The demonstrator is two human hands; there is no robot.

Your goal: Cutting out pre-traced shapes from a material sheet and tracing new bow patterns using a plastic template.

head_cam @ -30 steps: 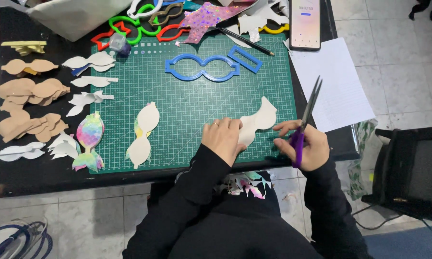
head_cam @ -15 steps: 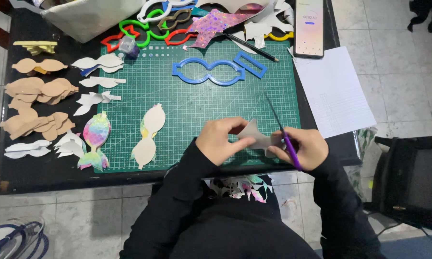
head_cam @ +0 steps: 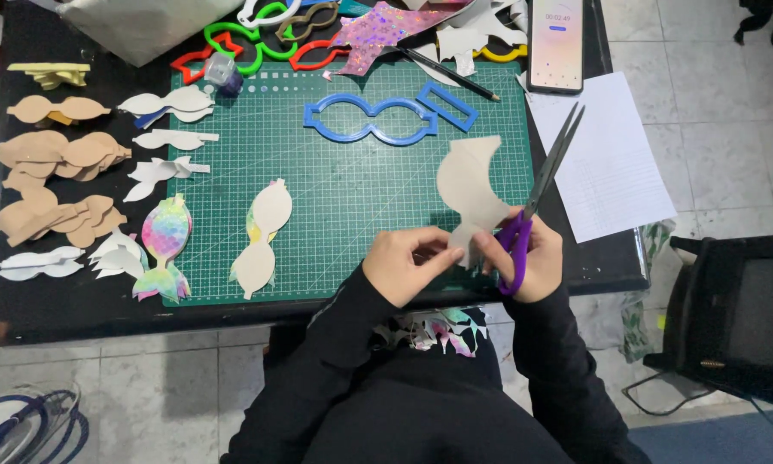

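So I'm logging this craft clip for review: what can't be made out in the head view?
- Lower end of the beige cutout: hidden behind the left hand and right hand.
- Scissors: whether the blades touch the cutout, too fine to tell.
- Plastic templates: cut off by the top edge.
- Offcuts in the lap: shapes too small.

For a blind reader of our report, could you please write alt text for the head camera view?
Seen from above, a person's left hand steadies a beige cut-out piece while the right hand holds purple-handled scissors over a green cutting mat. Blue templates, more cut shapes, a phone and white paper surround them.
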